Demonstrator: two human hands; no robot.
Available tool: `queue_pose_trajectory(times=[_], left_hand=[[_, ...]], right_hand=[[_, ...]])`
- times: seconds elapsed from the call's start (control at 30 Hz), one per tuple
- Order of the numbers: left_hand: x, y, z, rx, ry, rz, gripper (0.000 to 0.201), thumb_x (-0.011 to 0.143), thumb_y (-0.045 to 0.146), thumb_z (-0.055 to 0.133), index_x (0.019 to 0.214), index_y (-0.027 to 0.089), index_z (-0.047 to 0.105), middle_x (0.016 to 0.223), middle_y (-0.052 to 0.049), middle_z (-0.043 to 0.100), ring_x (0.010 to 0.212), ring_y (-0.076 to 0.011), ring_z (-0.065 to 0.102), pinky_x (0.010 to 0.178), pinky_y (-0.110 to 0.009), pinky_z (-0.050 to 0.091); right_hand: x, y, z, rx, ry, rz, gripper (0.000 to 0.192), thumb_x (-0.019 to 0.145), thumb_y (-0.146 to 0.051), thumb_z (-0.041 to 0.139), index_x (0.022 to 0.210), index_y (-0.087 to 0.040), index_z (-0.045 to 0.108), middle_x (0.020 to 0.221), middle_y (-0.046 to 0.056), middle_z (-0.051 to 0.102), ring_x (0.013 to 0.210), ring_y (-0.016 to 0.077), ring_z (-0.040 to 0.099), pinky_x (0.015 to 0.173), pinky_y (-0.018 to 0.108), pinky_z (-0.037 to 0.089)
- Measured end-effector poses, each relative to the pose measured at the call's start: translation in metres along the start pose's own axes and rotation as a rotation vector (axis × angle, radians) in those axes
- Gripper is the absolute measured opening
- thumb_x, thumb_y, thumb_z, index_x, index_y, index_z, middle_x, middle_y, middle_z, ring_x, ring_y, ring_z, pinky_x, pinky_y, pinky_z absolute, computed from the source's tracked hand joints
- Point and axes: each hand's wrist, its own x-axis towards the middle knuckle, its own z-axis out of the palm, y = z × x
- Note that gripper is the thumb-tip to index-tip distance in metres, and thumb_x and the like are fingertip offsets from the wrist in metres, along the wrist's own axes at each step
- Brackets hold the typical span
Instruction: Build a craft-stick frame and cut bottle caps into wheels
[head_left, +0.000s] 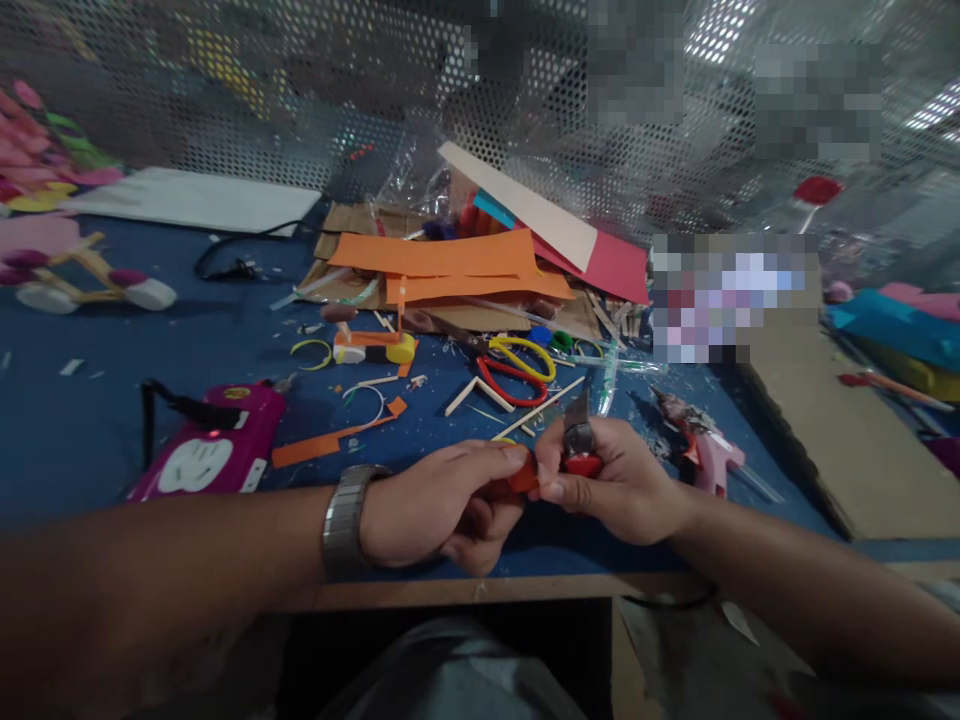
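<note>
Just beyond both hands [525,490], scissors [517,368], sticks [536,410].

Blue worktable [90,430], perforated metal screen [300,90] behind, bright light upper right, dim room

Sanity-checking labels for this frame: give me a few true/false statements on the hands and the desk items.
1. Both hands grip a red utility knife. True: the left hand and the right hand meet on it.
2. The scissors lie closed inside a box. False: they lie on the blue table.
3. A wristwatch sits on the left wrist. True.
4. The orange paper strips are stacked behind the scissors. True.
5. The pink glue gun is held in the left hand. False: it lies on the table beside the right hand.
</note>
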Motion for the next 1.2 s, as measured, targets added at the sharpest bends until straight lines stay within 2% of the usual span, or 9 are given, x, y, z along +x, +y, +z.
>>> queue_pose_trajectory(times=[0.2,0.37,0.53,0.7,0.9,1.03,1.2], left_hand=[[-0.0004,-0.0005,0.0021,-0.051,0.028,-0.009,0.033,0.112,0.042,0.045,0.086,0.022,0.049,0.051,0.011,0.035,0.035,-0.0063,0.022,0.039,-0.017,0.027],[0.0024,-0.0006,-0.0010,0.032,0.027,0.049,0.039,0.106,0.060,0.058,0.097,0.022,0.052,0.055,0.011,0.040,0.036,-0.0072,0.031,0.037,-0.016,0.023],[0.0026,-0.0005,-0.0006,0.029,0.045,0.061,0.049,0.102,0.068,0.065,0.096,0.023,0.048,0.063,0.011,0.041,0.040,-0.0058,0.036,0.037,-0.016,0.021],[0.0015,0.0002,0.0025,0.034,0.062,0.096,0.056,0.097,0.073,0.072,0.098,0.022,0.049,0.071,0.011,0.037,0.052,-0.0059,0.027,0.042,-0.016,0.026],[0.0009,-0.0007,0.0025,0.162,0.202,0.238,0.059,0.095,0.072,0.076,0.112,0.021,0.052,0.082,0.007,0.048,0.058,-0.0065,0.033,0.049,-0.018,0.031],[0.0012,-0.0049,0.0046,0.184,0.239,0.260,0.052,0.099,0.069,0.072,0.101,0.019,0.054,0.082,0.007,0.046,0.058,-0.0053,0.034,0.050,-0.019,0.030],[0.0033,-0.0072,0.0067,0.114,0.268,0.202,0.057,0.093,0.070,0.078,0.091,0.020,0.051,0.072,0.009,0.043,0.055,-0.0047,0.029,0.049,-0.018,0.024]], right_hand=[[-0.0026,0.0028,-0.0027,-0.095,-0.008,-0.031,0.025,0.100,-0.035,0.082,0.087,-0.019,0.070,0.077,0.001,0.064,0.068,0.0135,0.057,0.064,0.025,0.050],[-0.0015,0.0003,-0.0011,-0.081,0.018,-0.024,0.025,0.101,-0.036,0.082,0.090,-0.018,0.069,0.075,-0.001,0.061,0.062,0.0107,0.054,0.059,0.022,0.048],[-0.0010,-0.0021,-0.0002,-0.113,0.059,0.007,0.022,0.098,-0.036,0.085,0.099,-0.018,0.074,0.070,-0.002,0.061,0.057,0.0108,0.054,0.053,0.022,0.046],[0.0005,-0.0036,-0.0001,-0.138,0.065,-0.004,0.028,0.094,-0.039,0.089,0.087,-0.017,0.074,0.065,-0.003,0.062,0.054,0.0104,0.052,0.055,0.024,0.048],[0.0027,-0.0044,-0.0004,-0.228,0.075,-0.064,0.029,0.092,-0.039,0.092,0.080,-0.018,0.075,0.072,0.000,0.070,0.061,0.0125,0.058,0.061,0.024,0.052],[0.0020,-0.0038,-0.0009,-0.248,0.059,-0.080,0.026,0.097,-0.034,0.087,0.081,-0.017,0.076,0.070,-0.001,0.068,0.059,0.0111,0.056,0.058,0.022,0.049],[0.0015,-0.0036,-0.0018,-0.285,0.024,-0.103,0.024,0.099,-0.033,0.084,0.082,-0.017,0.078,0.070,0.001,0.070,0.060,0.0122,0.059,0.057,0.023,0.048]])
